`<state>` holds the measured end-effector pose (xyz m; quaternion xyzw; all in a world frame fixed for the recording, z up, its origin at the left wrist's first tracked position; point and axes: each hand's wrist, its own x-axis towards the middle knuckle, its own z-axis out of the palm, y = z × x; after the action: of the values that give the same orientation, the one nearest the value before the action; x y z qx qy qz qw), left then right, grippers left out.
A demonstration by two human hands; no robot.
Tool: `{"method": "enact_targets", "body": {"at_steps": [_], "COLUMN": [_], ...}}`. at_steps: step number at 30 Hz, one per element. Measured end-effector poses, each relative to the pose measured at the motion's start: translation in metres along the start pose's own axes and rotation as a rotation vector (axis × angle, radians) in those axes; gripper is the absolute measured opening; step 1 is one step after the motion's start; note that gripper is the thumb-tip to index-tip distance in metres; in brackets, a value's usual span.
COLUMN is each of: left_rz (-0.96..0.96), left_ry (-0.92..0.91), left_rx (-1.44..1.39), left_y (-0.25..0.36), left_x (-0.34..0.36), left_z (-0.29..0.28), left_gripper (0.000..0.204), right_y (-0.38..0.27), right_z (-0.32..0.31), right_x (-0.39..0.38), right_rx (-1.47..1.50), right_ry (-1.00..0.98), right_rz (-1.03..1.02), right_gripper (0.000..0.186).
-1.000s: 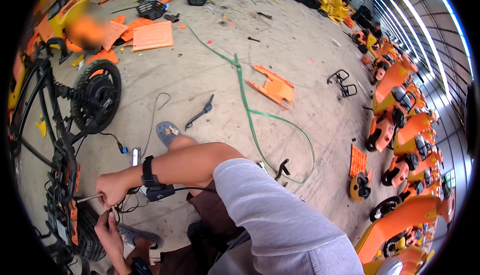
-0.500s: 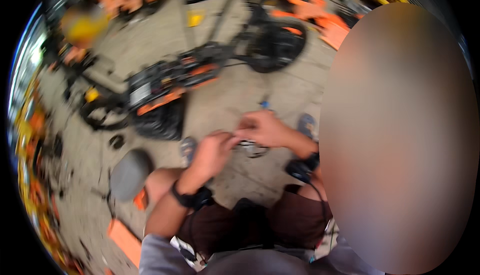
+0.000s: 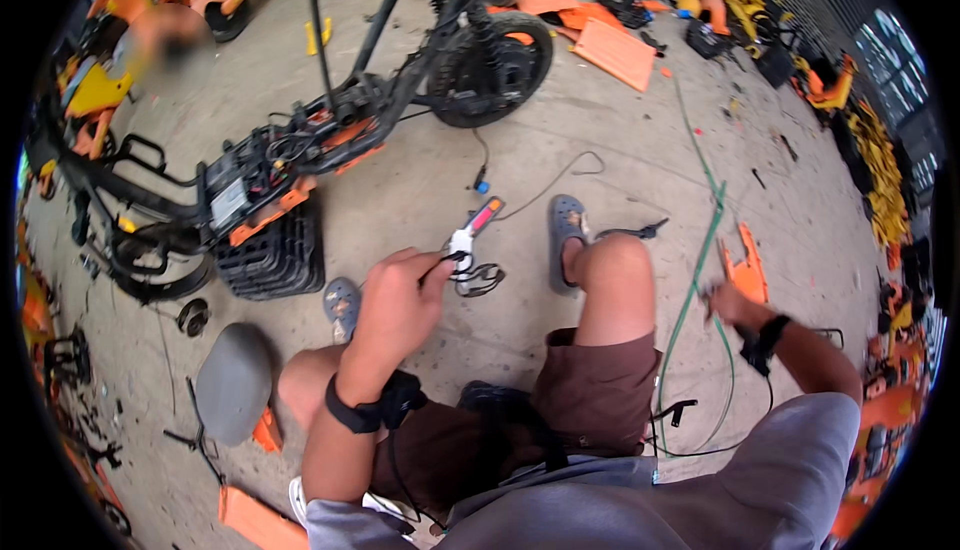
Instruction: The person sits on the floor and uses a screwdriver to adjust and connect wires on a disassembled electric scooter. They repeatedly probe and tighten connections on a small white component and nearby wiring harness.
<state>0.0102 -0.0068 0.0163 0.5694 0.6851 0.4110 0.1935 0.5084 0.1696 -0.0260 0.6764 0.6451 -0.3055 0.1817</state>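
Both hands, close together before the knees half a second earlier, had parted: the right hand (image 3: 730,308) had swung well out to the right, while the left hand (image 3: 400,292) stayed out in front of the left knee. Thumb and fingers of the left hand were drawn together on a small dark piece (image 3: 434,268), which showed at their tips. Blur covered the fingers of the right hand, so I could not tell whether they were apart or clamped on anything; they were over or just beside the green strap (image 3: 703,260) on the floor, near an orange panel (image 3: 746,268).

Just beyond the left fingertips was a white device (image 3: 462,246) with a pink and orange far end, and a dark cable coil (image 3: 488,281) lay beside it. Farther off, a blue connector (image 3: 482,188) lay at the end of a lead. At the far left stood a stripped black vehicle frame (image 3: 375,35) with its wheel (image 3: 495,75) toward the right, and a black crate (image 3: 268,262) sat at its near side. Nearer, left of the left knee, was a grey seat (image 3: 233,385).
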Motion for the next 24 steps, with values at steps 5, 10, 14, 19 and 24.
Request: {"method": "enact_targets", "body": {"at_steps": [5, 10, 14, 19, 24], "left_rz": [-0.035, -0.045, -0.268, -0.255, -0.245], "left_ry": [-0.021, -0.085, -0.152, -0.178, -0.161], "left_rx": [0.026, 0.038, -0.125, -0.144, -0.162], "left_y": [-0.001, -0.004, -0.004, -0.011, -0.027], "left_x": [0.003, 0.009, 0.015, 0.017, 0.010], "left_z": [-0.003, 0.004, 0.011, 0.014, 0.007], "left_gripper": [0.013, 0.016, 0.024, 0.025, 0.026], "right_y": [0.143, 0.165, 0.182, 0.181, 0.154], "right_z": [0.150, 0.183, 0.177, 0.122, 0.101], "right_x": [-0.160, -0.191, -0.197, -0.190, -0.176], "right_rx": [0.587, 0.970, 0.687, 0.480, 0.429], "right_ry": [-1.316, -1.317, -0.969, -0.542, -0.359], "right_rz": [0.846, 0.640, 0.575, 0.415, 0.246], "right_gripper": [0.037, 0.034, 0.034, 0.033, 0.032]}}
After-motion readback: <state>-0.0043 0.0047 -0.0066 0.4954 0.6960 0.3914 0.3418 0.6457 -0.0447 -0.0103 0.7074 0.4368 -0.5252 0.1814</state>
